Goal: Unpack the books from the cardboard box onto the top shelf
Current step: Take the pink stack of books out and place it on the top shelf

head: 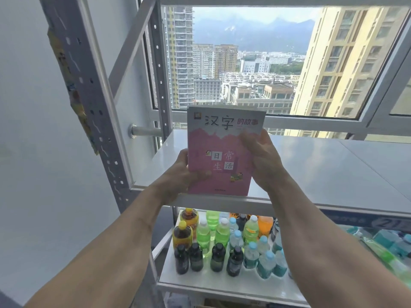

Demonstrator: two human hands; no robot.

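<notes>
A pink and white book (222,150) with Chinese characters on its cover stands upright, its bottom edge at the front lip of the white top shelf (322,170). My left hand (186,172) grips its lower left edge, thumb on the cover. My right hand (260,158) holds its right edge, fingers over the cover. Both forearms reach up from below. The cardboard box is out of view.
A grey perforated metal upright (89,103) rises at the left. Behind the shelf is a large window (255,63) onto city buildings. The shelf below (222,283) carries several drink bottles (222,243), and packs of bottles (387,245) lie at the right.
</notes>
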